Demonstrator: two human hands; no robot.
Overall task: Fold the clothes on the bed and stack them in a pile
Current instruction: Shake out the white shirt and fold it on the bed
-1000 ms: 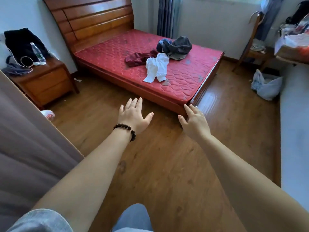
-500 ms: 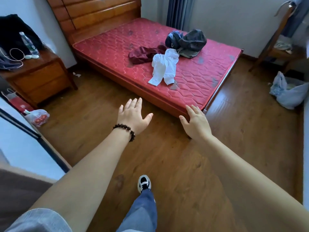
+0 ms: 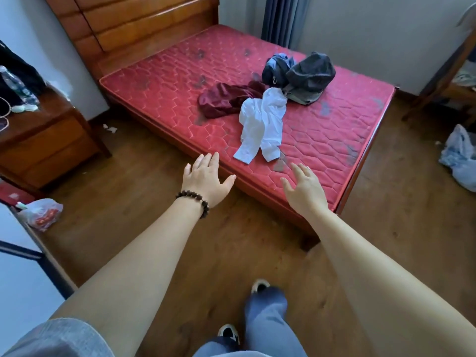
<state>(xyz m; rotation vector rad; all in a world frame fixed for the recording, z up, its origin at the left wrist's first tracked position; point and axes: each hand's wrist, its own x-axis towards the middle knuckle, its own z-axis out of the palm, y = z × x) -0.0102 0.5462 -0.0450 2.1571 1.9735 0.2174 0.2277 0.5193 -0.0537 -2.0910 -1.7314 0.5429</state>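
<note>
A bare red mattress (image 3: pixel 164 81) lies on a wooden bed frame ahead of me. On it are unfolded clothes: a white garment (image 3: pixel 262 124) nearest me, a dark red one (image 3: pixel 224 99) to its left, and a dark grey and blue heap (image 3: pixel 301 73) behind. My left hand (image 3: pixel 206 181), with a bead bracelet on the wrist, is stretched out with fingers apart at the mattress's near edge. My right hand (image 3: pixel 304 189) is also spread and empty, over the mattress's near corner. Neither hand touches any clothing.
A wooden nightstand (image 3: pixel 43 140) with a bottle and cables stands at the left. A plastic bag (image 3: pixel 41 212) lies on the wood floor below it. Another bag (image 3: pixel 461 155) and a wooden chair (image 3: pixel 448 78) are at the right. My feet show at the bottom.
I have stepped closer to the bed, so it fills more of the view. Both hands, still spread and empty, now reach the mattress's near edge.
</note>
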